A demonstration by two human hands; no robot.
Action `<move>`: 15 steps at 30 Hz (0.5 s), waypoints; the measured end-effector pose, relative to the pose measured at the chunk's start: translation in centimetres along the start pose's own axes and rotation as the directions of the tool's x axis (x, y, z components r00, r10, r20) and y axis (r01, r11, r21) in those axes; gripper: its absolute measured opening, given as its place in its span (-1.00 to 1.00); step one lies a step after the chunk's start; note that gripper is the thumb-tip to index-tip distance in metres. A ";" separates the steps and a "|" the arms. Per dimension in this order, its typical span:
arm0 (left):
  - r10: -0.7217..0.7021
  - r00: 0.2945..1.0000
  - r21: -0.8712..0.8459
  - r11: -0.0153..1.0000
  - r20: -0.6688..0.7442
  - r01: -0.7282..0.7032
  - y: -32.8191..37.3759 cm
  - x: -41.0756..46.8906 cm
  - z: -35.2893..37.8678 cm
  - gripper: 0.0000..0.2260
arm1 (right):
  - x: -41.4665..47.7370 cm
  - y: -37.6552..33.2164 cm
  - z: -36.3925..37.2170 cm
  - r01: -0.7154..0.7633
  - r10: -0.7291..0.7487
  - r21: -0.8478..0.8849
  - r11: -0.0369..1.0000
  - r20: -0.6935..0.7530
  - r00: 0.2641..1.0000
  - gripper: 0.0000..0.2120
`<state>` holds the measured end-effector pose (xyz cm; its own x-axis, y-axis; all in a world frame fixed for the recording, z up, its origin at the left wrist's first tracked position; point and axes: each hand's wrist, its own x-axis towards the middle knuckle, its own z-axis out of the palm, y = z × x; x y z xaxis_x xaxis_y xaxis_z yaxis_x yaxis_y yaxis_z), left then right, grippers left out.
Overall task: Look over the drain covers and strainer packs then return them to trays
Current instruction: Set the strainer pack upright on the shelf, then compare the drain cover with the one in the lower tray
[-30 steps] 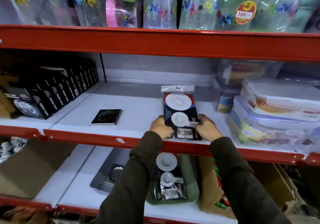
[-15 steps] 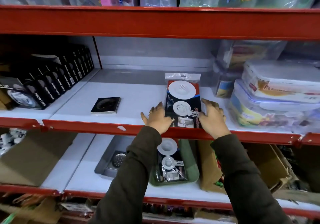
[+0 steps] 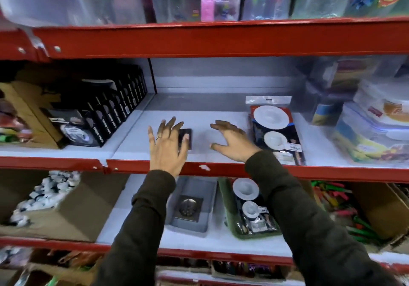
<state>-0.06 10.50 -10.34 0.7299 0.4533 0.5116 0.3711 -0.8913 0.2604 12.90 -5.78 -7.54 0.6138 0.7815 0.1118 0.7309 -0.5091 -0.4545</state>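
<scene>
A strainer pack (image 3: 274, 128) with two white discs on a dark card lies flat on the white middle shelf (image 3: 219, 113), at the right. A small black square drain cover (image 3: 186, 138) lies left of it. My left hand (image 3: 167, 146) hovers over that cover with fingers spread, hiding most of it. My right hand (image 3: 232, 142) is open between the cover and the pack, holding nothing. On the shelf below, a grey tray (image 3: 205, 201) holds a metal drain cover (image 3: 188, 208), and a green tray (image 3: 228, 215) holds another strainer pack (image 3: 247, 199).
A row of black tape boxes (image 3: 104, 117) fills the shelf's left side. Stacked clear food containers (image 3: 376, 128) stand at the right. Red shelf rails (image 3: 221, 40) run above and below. Brown cartons (image 3: 64, 206) sit on the lower shelf at both sides.
Both hands let go of the strainer pack, which stays flat on the shelf. They moved left; my left hand now sits over the black drain cover.
</scene>
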 end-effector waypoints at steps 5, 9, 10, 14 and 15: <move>0.035 0.994 0.038 0.999 0.100 -0.039 -8.6 0.2 -0.2 -0.38 | 6.6 -4.9 2.0 -0.003 0.016 -0.051 0.999 0.250 0.968 -0.14; 0.141 0.987 0.062 0.987 0.079 -0.146 -10.2 0.6 -0.1 -0.43 | 10.1 -7.0 2.9 -0.088 0.096 -0.039 0.995 0.368 0.925 -0.05; 0.160 0.985 0.065 0.984 0.060 -0.164 -10.1 0.5 0.0 -0.44 | 10.5 -7.1 3.0 -0.112 0.118 -0.038 0.993 0.380 0.918 -0.05; 0.173 0.985 0.041 0.984 -0.021 -0.172 -10.6 0.2 0.4 -0.43 | 11.4 -7.2 3.4 -0.145 0.155 -0.053 0.988 0.362 0.919 -0.14; 0.178 0.983 0.041 0.983 -0.034 -0.177 -10.7 0.2 0.5 -0.43 | 11.1 -7.3 3.2 -0.150 0.157 -0.045 0.988 0.342 0.927 -0.08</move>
<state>-3.63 20.11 -13.46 0.7642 0.2872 0.5775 0.2594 -0.9566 0.1324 13.43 7.76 -5.84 0.5813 0.7677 -0.2695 0.6433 -0.6365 -0.4255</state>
